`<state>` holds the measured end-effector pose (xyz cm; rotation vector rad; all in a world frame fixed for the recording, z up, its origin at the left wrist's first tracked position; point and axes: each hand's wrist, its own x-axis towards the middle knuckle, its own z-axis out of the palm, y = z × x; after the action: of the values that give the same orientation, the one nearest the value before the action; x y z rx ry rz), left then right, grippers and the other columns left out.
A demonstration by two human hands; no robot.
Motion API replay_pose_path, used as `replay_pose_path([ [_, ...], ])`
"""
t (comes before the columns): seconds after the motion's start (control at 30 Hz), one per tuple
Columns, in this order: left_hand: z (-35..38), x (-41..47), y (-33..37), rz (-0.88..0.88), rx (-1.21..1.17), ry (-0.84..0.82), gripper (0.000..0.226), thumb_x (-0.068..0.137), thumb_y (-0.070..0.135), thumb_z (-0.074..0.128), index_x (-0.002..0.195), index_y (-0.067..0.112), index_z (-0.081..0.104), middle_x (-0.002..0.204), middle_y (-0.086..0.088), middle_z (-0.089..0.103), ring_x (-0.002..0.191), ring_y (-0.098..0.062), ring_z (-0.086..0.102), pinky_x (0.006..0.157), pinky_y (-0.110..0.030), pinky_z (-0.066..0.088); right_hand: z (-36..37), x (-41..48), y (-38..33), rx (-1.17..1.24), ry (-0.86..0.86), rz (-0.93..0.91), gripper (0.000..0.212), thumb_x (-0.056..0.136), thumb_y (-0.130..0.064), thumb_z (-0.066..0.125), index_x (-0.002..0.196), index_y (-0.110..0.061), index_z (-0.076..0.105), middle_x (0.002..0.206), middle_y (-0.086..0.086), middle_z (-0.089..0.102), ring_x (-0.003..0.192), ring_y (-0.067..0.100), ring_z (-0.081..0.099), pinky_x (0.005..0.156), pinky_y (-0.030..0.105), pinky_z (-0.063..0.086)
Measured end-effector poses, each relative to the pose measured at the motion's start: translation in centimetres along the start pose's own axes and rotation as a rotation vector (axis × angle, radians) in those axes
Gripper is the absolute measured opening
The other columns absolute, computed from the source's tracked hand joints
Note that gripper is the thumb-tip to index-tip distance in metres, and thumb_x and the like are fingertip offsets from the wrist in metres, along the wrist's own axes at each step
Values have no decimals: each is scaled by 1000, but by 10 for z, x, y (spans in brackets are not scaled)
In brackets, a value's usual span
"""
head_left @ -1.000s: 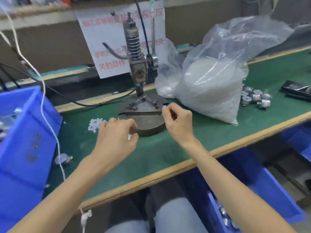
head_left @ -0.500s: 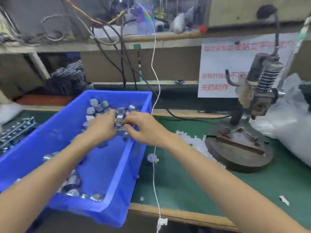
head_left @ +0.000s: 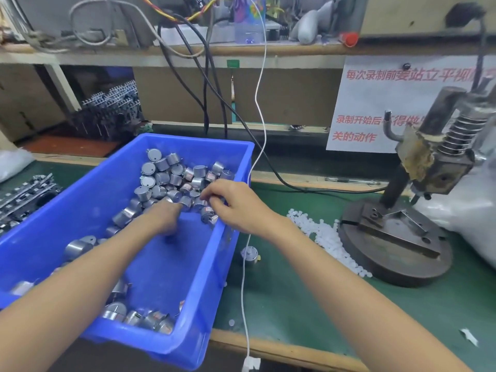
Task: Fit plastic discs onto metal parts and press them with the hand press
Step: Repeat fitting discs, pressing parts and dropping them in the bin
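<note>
As the blue plastic bin (head_left: 94, 200) is reached into, silver metal cylinders (head_left: 174, 181) inside it are touched by left hand (head_left: 165, 214) and right hand (head_left: 237, 206); neither grip can be told.

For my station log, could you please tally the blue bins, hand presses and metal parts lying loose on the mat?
Blue bin: 1
Hand press: 1
Loose metal part: 1
Total: 3

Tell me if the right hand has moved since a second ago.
Yes. The right hand left the hand press base and went left, now reaching over the blue bin's rim among the metal parts.
</note>
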<state>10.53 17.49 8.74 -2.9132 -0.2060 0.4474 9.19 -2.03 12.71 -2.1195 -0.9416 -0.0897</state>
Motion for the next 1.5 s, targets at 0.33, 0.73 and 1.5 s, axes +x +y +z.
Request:
replay_pose_path([
  [0.33, -65, -47, 33, 7, -896, 79, 15, 81, 21, 64, 88, 8, 64, 67, -6, 63, 54, -17, 55, 48, -20, 42, -9, -24, 6, 158, 100, -6, 36, 88, -7, 59, 124, -4, 57, 121, 8, 60, 112, 18, 57, 97, 24, 41],
  [0.73, -98, -76, 187, 215, -738, 318, 26, 86, 36, 53, 98, 12, 57, 96, -4, 59, 94, -24, 52, 75, -33, 45, -79, -96, 61, 86, 418, 229, 28, 83, -6, 63, 111, -11, 63, 86, -7, 65, 68, 0, 50, 68, 15, 40],
  [1.5, 67, -103, 235, 565, -956, 425, 7, 81, 13, 70, 77, 19, 69, 73, 17, 55, 75, -9, 46, 74, -23, 36, -34, -216, 120, 394, 408, 488, 21, 92, -16, 60, 107, -31, 55, 88, 0, 64, 72, 12, 60, 68, 29, 50],
])
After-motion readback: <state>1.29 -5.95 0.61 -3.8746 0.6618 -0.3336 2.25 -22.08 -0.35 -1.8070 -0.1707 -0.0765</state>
